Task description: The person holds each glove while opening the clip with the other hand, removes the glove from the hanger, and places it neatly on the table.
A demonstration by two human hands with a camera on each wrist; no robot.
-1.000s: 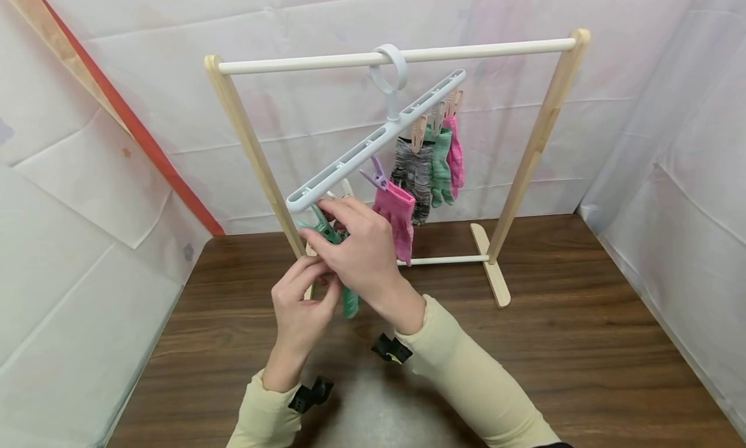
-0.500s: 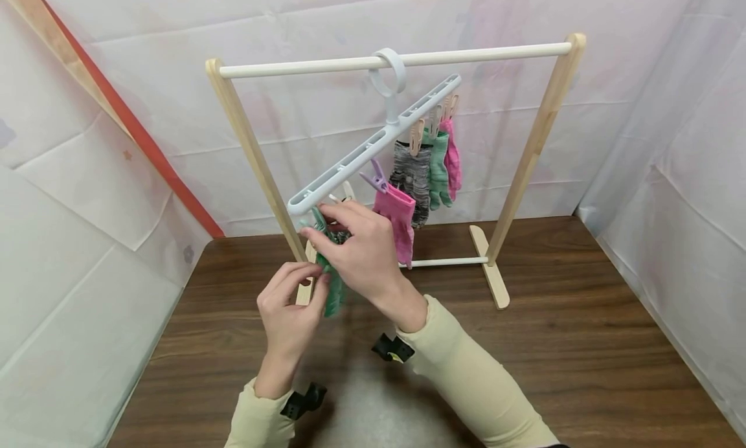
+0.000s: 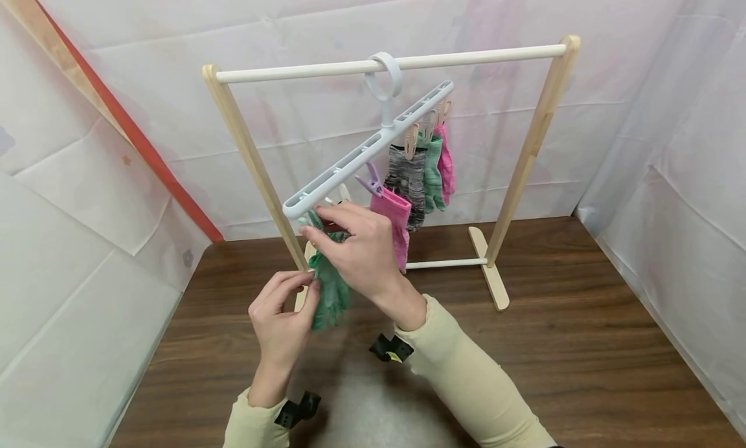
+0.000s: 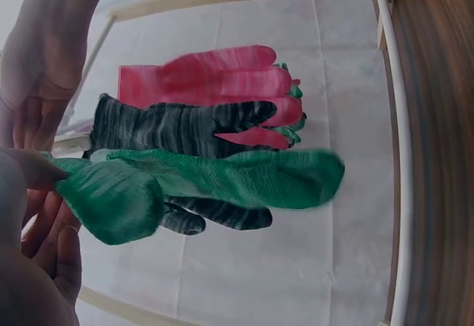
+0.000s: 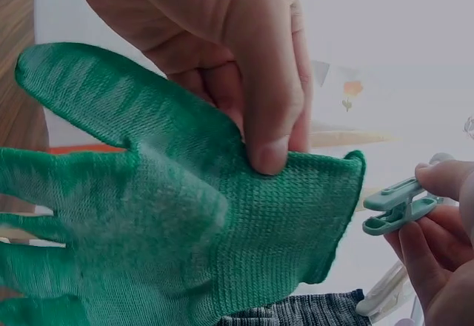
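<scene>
A green knit glove [image 3: 329, 292] hangs below the low end of a tilted white clip hanger [image 3: 361, 156]. My left hand [image 3: 309, 286] pinches the glove near its cuff; the right wrist view shows the thumb pressed on the green glove [image 5: 170, 215]. My right hand [image 3: 326, 231] is just under the hanger's end and pinches a green clothespin [image 5: 396, 206] beside the cuff. In the left wrist view the green glove [image 4: 222, 181] lies in front of a grey striped glove [image 4: 170, 126] and a pink one [image 4: 215, 81].
The hanger hooks on the white bar [image 3: 466, 56] of a wooden rack standing on a brown table [image 3: 583, 344]. A pink glove [image 3: 396, 221], a grey glove [image 3: 408, 176], a green one [image 3: 432, 173] and another pink one [image 3: 445, 163] hang clipped. White sheets wall in the table.
My left hand has moved down and left, still pinching the green glove, which now hangs spread out. My right hand stays at the hanger's low end.
</scene>
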